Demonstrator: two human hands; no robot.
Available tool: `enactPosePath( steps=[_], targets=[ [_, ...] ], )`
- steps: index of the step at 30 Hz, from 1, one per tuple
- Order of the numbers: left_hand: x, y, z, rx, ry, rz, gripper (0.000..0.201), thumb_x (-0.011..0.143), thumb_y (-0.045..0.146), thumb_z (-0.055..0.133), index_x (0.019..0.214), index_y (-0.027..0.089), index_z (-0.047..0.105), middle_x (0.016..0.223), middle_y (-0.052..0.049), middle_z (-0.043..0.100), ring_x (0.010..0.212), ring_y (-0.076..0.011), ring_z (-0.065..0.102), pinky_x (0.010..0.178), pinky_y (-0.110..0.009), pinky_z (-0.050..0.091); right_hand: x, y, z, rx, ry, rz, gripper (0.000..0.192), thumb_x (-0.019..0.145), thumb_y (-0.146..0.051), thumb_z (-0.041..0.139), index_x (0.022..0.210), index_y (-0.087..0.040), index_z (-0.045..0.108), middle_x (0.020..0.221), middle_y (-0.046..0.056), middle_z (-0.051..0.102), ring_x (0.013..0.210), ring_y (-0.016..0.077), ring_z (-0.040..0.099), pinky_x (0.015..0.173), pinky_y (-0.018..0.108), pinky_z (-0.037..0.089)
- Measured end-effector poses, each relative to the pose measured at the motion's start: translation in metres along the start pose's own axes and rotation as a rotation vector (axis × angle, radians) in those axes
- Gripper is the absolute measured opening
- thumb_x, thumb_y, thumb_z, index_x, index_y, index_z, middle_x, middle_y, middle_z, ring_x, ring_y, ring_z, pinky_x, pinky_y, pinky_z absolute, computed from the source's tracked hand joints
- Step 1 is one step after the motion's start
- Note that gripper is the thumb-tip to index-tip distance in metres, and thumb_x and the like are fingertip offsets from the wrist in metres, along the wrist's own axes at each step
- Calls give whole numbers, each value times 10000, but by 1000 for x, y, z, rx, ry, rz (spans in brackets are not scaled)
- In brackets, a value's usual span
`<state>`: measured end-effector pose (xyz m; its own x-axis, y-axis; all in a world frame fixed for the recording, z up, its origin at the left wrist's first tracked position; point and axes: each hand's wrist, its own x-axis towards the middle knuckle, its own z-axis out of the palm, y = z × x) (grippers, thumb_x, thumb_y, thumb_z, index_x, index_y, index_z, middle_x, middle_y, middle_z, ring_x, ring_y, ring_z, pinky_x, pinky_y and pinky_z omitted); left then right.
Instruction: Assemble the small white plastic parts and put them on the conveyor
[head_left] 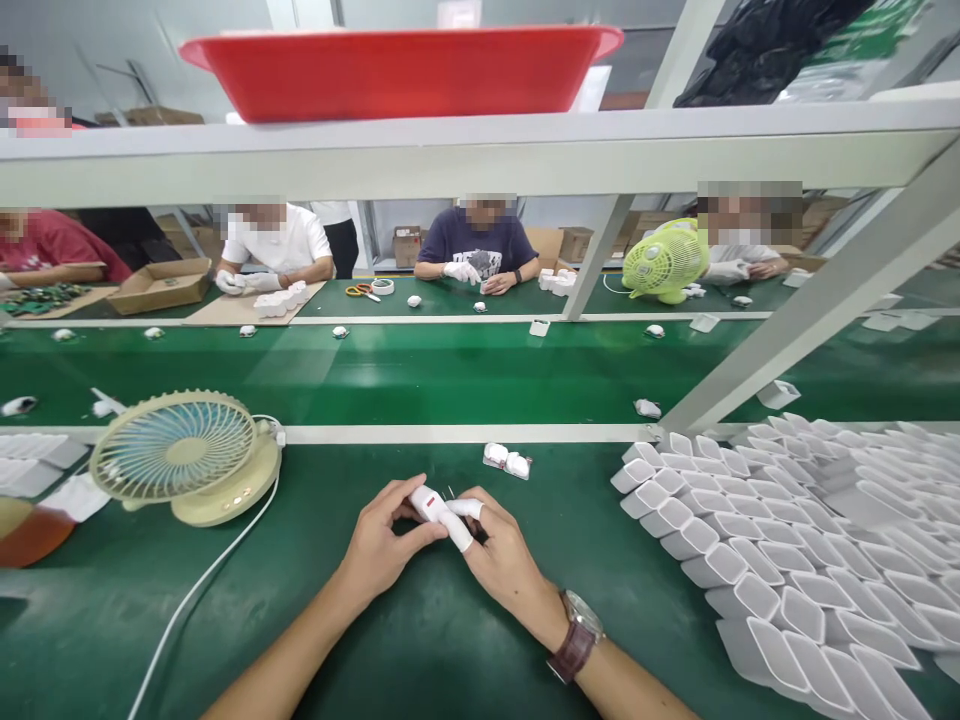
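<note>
White part [429,503] sits low in the frame's centre, pinched between both hands over the green mat [420,640]. Left hand [384,545] grips its near end; right hand [501,555], with white cots on two fingertips, clasps the other. Two more parts [508,461] lie just above, a fan [184,455] at left, stacked white trays [787,560] at right.
</note>
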<state>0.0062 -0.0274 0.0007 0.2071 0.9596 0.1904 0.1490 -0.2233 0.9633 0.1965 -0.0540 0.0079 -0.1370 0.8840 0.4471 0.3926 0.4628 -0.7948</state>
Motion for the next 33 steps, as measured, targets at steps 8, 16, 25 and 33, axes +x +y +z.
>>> enactPosePath(
  steps=[8, 16, 25, 33],
  targets=[
    [1, 2, 0, 17, 14, -95, 519, 729, 451, 863, 1174, 211, 746, 1034, -62, 744, 864, -223, 732, 820, -358, 627, 0, 0, 0, -4, 5, 12, 201, 1027, -330, 552, 946, -221, 701, 853, 23, 637, 718, 157, 583, 641, 281, 488],
    [2, 3, 1, -70, 27, -169, 536, 680, 445, 894, 1142, 209, 756, 1033, -71, 775, 889, -238, 733, 847, -376, 614, 2, -2, -2, -39, 8, -8, 205, 1034, -317, 530, 950, -226, 693, 857, 26, 644, 720, 162, 600, 657, 293, 512],
    [8, 9, 0, -340, 54, -308, 506, 695, 433, 878, 1098, 155, 751, 912, -63, 785, 818, -204, 724, 838, -359, 596, 3, 6, -12, -375, -123, -14, 390, 993, -139, 443, 1336, -226, 605, 1111, 91, 650, 843, 205, 678, 780, 365, 602],
    [8, 3, -4, -104, 78, -139, 511, 727, 410, 857, 1163, 193, 702, 1055, -66, 731, 986, -232, 719, 927, -387, 601, -1, 8, -9, -535, -130, -45, 302, 1029, -223, 447, 1270, -184, 625, 1208, 141, 594, 827, 233, 694, 664, 396, 631]
  ],
)
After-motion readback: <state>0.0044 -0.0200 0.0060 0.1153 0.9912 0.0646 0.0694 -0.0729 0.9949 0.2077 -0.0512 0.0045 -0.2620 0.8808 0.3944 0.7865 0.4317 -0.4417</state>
